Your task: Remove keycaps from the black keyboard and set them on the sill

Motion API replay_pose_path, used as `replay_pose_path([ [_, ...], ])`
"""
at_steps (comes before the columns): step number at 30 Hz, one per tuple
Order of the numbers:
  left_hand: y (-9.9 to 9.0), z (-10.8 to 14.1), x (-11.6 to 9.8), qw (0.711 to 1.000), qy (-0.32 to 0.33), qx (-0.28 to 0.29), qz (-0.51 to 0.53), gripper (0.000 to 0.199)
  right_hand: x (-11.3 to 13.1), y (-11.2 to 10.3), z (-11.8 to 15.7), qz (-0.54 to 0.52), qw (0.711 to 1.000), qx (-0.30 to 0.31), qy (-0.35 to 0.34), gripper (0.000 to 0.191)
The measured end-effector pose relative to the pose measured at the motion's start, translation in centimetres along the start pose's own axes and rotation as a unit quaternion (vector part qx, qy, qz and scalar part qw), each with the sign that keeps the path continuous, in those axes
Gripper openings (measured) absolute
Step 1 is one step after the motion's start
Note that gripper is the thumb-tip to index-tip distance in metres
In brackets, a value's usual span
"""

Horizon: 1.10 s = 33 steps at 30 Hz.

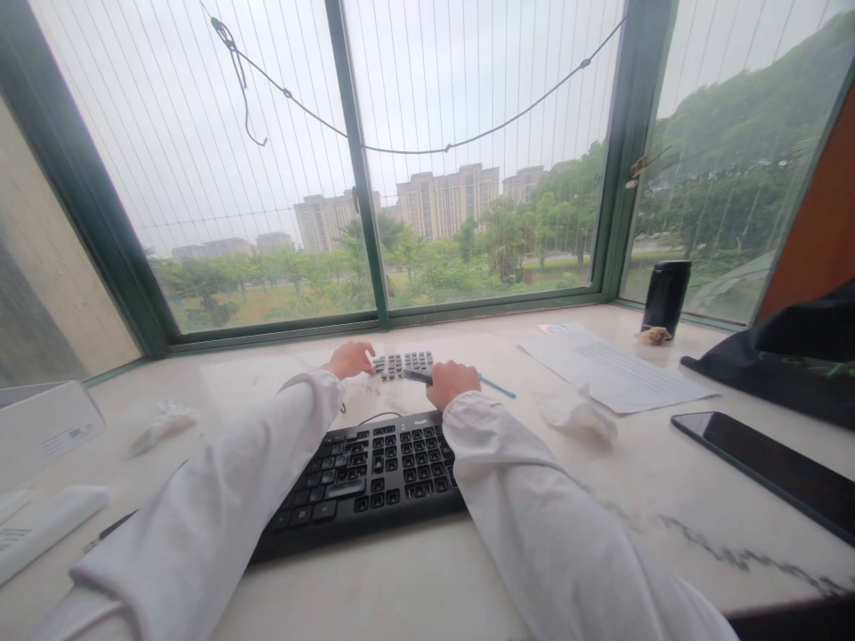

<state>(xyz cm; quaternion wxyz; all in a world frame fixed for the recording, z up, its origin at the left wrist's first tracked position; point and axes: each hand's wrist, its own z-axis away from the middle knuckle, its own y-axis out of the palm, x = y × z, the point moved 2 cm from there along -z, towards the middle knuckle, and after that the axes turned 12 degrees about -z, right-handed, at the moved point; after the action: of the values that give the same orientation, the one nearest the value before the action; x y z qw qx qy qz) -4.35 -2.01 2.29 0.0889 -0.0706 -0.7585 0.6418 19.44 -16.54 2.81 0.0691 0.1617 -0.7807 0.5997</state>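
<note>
A black keyboard (394,463) lies on the marble-patterned surface in front of me, many sockets on its right side bare of caps. Just behind it, loose keycaps (391,363) are set out in rows. My left hand (351,359) is at the left end of these rows, fingers apart and reaching toward the caps. My right hand (454,383) is closed at their right end around a dark, narrow tool (419,376), whose tip points left over the caps. A thin blue stick (498,385) shows right of that hand; whether it joins the tool is hidden.
Crumpled tissues (578,414) and a printed sheet (614,367) lie to the right, with a phone (768,467), a black can (666,298) and a black bag (794,356) beyond. On the left are another tissue (164,423) and a white box (50,432). A window frame (384,320) borders the back.
</note>
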Motion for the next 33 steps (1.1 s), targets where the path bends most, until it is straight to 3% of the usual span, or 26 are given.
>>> replay_pose_path([
  [23,-0.6,0.4,-0.5,1.0,-0.002,0.017,0.003,0.049,0.0,0.1,0.0,-0.001,1.0,0.011,0.01,0.026],
  [29,-3.5,1.8,-1.2,1.0,0.005,-0.006,0.017,0.048,0.0,-0.1,0.1,-0.008,1.0,0.007,0.013,0.026],
  [33,-6.9,5.2,-2.3,0.995,0.058,-0.063,0.045,0.046,-0.3,0.0,-0.1,-0.02,1.0,-0.013,0.012,0.023],
])
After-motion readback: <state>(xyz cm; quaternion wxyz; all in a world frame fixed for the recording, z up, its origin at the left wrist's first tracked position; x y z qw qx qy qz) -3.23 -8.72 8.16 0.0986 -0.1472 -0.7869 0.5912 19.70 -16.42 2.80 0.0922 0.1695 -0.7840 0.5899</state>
